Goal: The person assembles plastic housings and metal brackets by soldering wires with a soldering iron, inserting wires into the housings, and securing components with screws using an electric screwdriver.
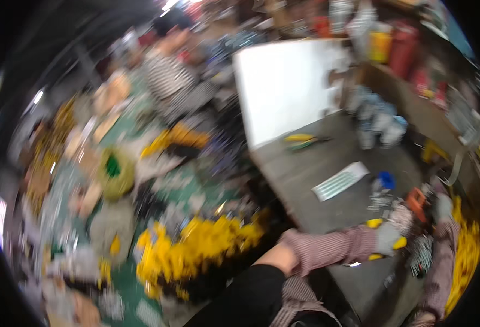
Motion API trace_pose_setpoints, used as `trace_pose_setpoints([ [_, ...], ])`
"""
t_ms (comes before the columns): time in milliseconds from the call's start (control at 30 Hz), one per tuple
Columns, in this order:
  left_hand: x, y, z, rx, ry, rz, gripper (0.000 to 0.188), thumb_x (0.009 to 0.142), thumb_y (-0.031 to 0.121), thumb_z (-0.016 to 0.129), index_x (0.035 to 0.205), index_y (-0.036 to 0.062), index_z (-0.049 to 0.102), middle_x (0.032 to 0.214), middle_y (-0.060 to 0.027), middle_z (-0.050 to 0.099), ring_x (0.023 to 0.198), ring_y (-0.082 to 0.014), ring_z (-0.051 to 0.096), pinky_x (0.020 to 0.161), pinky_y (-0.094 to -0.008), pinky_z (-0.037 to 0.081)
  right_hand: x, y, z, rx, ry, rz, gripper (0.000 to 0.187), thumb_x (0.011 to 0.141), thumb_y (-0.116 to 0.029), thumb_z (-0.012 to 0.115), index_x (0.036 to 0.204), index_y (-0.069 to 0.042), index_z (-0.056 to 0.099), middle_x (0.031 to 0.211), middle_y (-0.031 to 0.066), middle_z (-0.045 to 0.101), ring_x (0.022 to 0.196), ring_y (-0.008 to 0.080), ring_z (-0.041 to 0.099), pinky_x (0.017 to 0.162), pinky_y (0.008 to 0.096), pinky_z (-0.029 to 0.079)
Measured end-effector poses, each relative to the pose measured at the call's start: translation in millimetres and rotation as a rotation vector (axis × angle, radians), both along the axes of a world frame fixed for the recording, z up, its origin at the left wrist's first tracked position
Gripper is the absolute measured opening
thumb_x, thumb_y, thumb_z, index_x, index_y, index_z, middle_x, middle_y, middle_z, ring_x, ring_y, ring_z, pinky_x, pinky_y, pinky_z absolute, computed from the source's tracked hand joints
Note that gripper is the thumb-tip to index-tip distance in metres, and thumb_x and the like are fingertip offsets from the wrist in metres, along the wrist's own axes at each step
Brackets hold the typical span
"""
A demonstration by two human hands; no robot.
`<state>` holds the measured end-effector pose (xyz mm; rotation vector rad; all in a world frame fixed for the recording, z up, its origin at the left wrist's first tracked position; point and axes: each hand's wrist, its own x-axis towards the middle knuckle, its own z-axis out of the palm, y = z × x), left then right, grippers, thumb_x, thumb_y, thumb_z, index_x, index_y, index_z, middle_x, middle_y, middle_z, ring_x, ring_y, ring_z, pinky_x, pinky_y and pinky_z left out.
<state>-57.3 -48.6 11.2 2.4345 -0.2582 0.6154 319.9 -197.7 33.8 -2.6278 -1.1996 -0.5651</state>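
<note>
The picture is motion-blurred. My left hand [387, 238], in a grey glove with a striped pink sleeve, reaches across to the right over the grey worktable [327, 207]. It is closed around a yellow object [399, 243] whose ends stick out on both sides. My right hand [442, 209], also grey-gloved, comes up along the right edge. It is beside an orange tool [416, 200] and a heap of small grey parts [392, 210]. Blur hides whether it holds anything.
A white board [283, 87] stands at the table's far end. On the table lie yellow-handled pliers [305, 140], a white strip [341, 181], a blue cap [386, 180] and clear bags [379, 120]. Yellow parts are piled left [207, 240] and right [466, 256]. A person in a striped top [166, 76] sits beyond.
</note>
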Motion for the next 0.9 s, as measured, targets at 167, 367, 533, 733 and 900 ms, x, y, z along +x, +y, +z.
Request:
trace_pose_setpoints([
  [167,-112,15,-2,0.215,0.194,0.461,0.013,0.068,0.012,0.07,0.079,0.0104,0.064,0.073,-0.0101,0.065,0.072,-0.0313,0.066,0.063,-0.0438,0.051,-157,69,21,0.298,0.502,0.498,0.024,0.086,-0.009,0.067,0.105,0.0,0.057,0.095,0.0085,0.065,0.082,0.0183,0.059,0.076,0.0327,0.048],
  [367,-510,31,-56,0.148,0.611,1.032,0.018,0.069,0.009,0.066,0.087,0.0066,0.065,0.083,-0.0123,0.063,0.083,-0.0328,0.064,0.073,-0.046,0.05,-399,-16,62,-0.229,1.109,0.786,0.02,0.09,-0.019,0.061,0.102,-0.002,0.059,0.094,0.0047,0.06,0.085,0.0121,0.057,0.074,0.0267,0.045],
  [533,-702,19,-109,0.214,0.736,1.795,0.045,0.063,-0.004,0.064,0.106,0.0103,0.064,0.138,-0.022,0.046,0.14,-0.0422,0.03,0.113,-0.0568,0.029,-443,11,56,-0.232,1.11,0.551,0.02,0.088,-0.019,0.062,0.098,-0.002,0.063,0.093,0.0082,0.064,0.088,0.0171,0.06,0.082,0.0295,0.046],
  [733,-852,12,-229,0.248,1.141,1.335,0.028,0.082,0.015,0.06,0.108,0.0096,0.067,0.124,-0.0119,0.062,0.14,-0.0399,0.031,0.121,-0.0505,0.019,-442,24,18,0.097,1.264,0.515,0.012,0.089,-0.008,0.064,0.095,0.001,0.067,0.098,0.0084,0.069,0.09,0.0155,0.062,0.085,0.0283,0.049],
  [900,-627,172,-99,-0.215,1.057,0.697,0.031,0.088,0.018,0.064,0.116,0.0054,0.066,0.115,-0.0135,0.066,0.116,-0.0251,0.053,0.101,-0.0389,0.043,-423,27,-4,0.084,1.336,0.534,0.021,0.093,-0.017,0.065,0.104,0.0,0.069,0.102,0.0091,0.07,0.093,0.0173,0.064,0.086,0.0302,0.05],
])
